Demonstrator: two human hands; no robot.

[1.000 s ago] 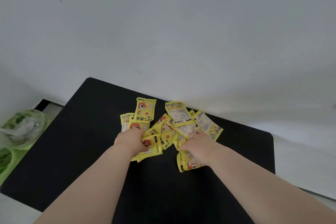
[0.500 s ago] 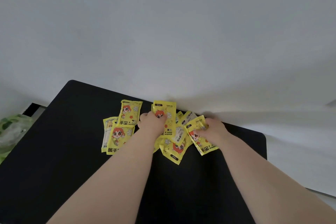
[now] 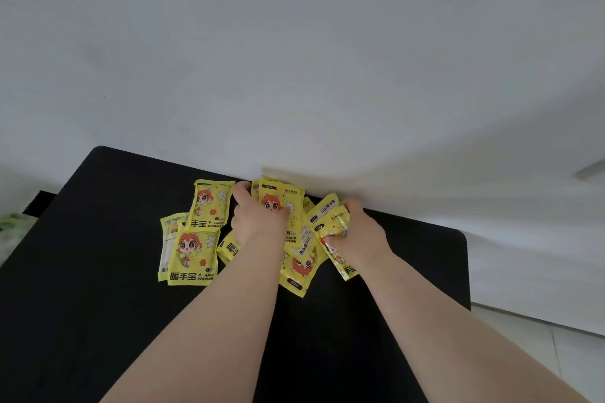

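Note:
Several yellow hand-warmer packets with a red-haired cartoon figure lie in a loose pile on a black table [image 3: 82, 271], near its far edge by the wall. My left hand [image 3: 257, 221] grips an upright packet [image 3: 284, 203] at the middle of the pile. My right hand [image 3: 358, 232] grips another packet [image 3: 335, 239] at the pile's right side. Two flat packets [image 3: 193, 257] [image 3: 211, 203] lie to the left, apart from my hands. More packets are partly hidden under both hands.
A white wall [image 3: 294, 59] rises directly behind the table. A green and white bag [image 3: 13, 222] shows at the far left edge, below table level. Pale floor [image 3: 540, 353] lies beyond the table's right edge.
Both hands moved from the near side of the pile toward the wall, gathering packets with them. The pile has shifted and packets now stand in my hands. Since half a second ago little has moved.

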